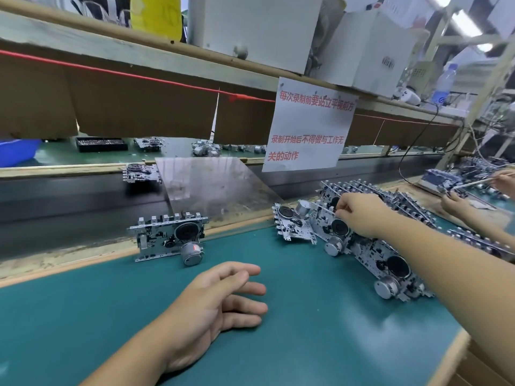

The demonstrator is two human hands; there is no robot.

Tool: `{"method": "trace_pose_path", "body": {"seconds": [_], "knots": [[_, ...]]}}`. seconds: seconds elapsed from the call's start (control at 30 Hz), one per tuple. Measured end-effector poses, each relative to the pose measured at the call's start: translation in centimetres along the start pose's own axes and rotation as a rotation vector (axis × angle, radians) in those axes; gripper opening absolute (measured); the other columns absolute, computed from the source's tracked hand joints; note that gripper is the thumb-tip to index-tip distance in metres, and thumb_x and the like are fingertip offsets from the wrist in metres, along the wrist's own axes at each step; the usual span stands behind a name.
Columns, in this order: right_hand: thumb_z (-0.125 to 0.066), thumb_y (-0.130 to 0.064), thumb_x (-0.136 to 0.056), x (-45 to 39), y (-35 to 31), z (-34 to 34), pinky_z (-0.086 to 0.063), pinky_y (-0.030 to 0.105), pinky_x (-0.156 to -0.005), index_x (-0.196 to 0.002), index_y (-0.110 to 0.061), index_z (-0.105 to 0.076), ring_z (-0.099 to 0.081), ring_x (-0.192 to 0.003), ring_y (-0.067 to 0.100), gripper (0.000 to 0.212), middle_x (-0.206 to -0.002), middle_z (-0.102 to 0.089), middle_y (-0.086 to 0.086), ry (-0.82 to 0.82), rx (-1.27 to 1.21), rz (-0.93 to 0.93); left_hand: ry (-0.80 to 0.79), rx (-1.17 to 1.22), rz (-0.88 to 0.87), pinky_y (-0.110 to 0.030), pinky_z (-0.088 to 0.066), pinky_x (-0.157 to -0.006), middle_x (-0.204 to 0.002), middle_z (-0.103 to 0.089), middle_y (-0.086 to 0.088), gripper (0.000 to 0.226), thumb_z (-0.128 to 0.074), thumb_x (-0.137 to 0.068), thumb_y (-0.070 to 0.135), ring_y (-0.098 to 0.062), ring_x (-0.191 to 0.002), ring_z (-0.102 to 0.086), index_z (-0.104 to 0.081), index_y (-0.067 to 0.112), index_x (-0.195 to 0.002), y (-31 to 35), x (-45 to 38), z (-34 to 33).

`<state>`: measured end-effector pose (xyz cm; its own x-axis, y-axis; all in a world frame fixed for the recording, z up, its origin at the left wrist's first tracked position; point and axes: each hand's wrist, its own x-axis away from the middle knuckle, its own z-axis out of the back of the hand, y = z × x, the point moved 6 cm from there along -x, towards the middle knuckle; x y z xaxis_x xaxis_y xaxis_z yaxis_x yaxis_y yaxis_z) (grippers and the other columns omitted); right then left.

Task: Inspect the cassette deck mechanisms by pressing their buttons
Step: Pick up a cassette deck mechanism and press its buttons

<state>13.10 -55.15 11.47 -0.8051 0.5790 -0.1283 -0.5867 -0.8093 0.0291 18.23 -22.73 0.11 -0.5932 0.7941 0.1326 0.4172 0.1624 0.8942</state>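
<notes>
Left hand [223, 299] rests relaxed, fingers loose, on the green surface [83, 316]. Right hand [359, 214] pinches a cassette deck mechanism [331, 218] in the row at right; another mechanism [167, 236] stands apart at left.

Both forearms come into view bare from the lower edge and the right edge of the picture — no sleeve, cuff or glove shows anywhere along them. The left hand [223, 305] is bare as well, with no ring on any finger that can be seen and no watch or band at the wrist. The right hand [362, 215] is likewise uncovered — its wrist carries no strap or bracelet. The fingernails that show look short and unpainted, though the finer detail at the right fingertips is too small to tell.
</notes>
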Motion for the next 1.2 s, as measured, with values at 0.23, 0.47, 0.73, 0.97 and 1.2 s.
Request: {"method": "trace_pose_path", "body": {"seconds": [0.23, 0.47, 0.73, 0.97, 1.2], "knots": [[-0.052, -0.064, -0.089, 2.8, -10.1, -0.6, -0.048, 0.044, -0.097, -0.134, -0.021, -0.048, -0.05, -0.12, 0.031, 0.063, -0.128, -0.053, 0.009, 0.079, -0.025, 0.275, -0.001, 0.004, -0.01, -0.044, -0.064, -0.071, -0.108, -0.073, -0.028, 0.029, -0.069, -0.078, 0.027, -0.04, -0.081, -0.072, -0.08, 0.011, -0.1, 0.0, -0.4, 0.1], [-0.049, -0.058, -0.096, 2.0, -12.9, -6.5, -0.037, 0.058, -0.105, -0.143, -0.018, -0.033, -0.023, -0.142, 0.042, 0.064, -0.149, -0.035, 0.016, -0.054, 0.004, -0.029, 0.001, 0.004, -0.013, -0.046, -0.065, -0.069, -0.106, -0.072, -0.031, 0.029, -0.069, -0.075, 0.024, -0.041, -0.077, -0.071, -0.08, 0.008, -0.097, 0.3, -0.3, -0.3], [-0.054, -0.018, -0.097, 2.6, -12.9, -6.9, -0.041, 0.036, -0.091, -0.122, -0.016, -0.05, -0.048, -0.114, 0.028, 0.025, -0.124, -0.054, 0.006, 0.307, -0.2, -0.025, 0.011, -0.002, 0.002, -0.045, -0.064, -0.069, -0.106, -0.073, -0.029, 0.022, -0.079, -0.08, 0.024, -0.039, -0.077, -0.072, -0.08, 0.01, -0.097, 0.3, -0.2, -0.5], [-0.056, -0.023, -0.098, 3.4, -13.2, -3.7, -0.043, 0.037, -0.073, -0.105, -0.017, -0.062, -0.057, -0.095, 0.03, 0.012, -0.102, -0.063, 0.005, 0.434, -0.38, 0.03, 0.014, 0.016, -0.007, -0.046, -0.062, -0.072, -0.107, -0.074, -0.025, 0.025, -0.074, -0.083, 0.03, -0.037, -0.082, -0.073, -0.079, 0.012, -0.101, 0.4, -0.2, 0.0], [-0.064, -0.031, -0.094, 5.5, -10.6, -0.3, -0.04, 0.014, -0.071, -0.094, -0.03, -0.064, -0.061, -0.083, -0.002, 0.001, -0.084, -0.066, -0.017, 0.525, -0.775, 0.003, 0.225, 0.023, -0.258, -0.037, -0.061, -0.062, -0.092, -0.074, -0.021, 0.013, -0.075, -0.078, 0.021, -0.031, -0.07, -0.071, -0.079, 0.013, -0.087, 1.9, -0.2, 1.5]]}}
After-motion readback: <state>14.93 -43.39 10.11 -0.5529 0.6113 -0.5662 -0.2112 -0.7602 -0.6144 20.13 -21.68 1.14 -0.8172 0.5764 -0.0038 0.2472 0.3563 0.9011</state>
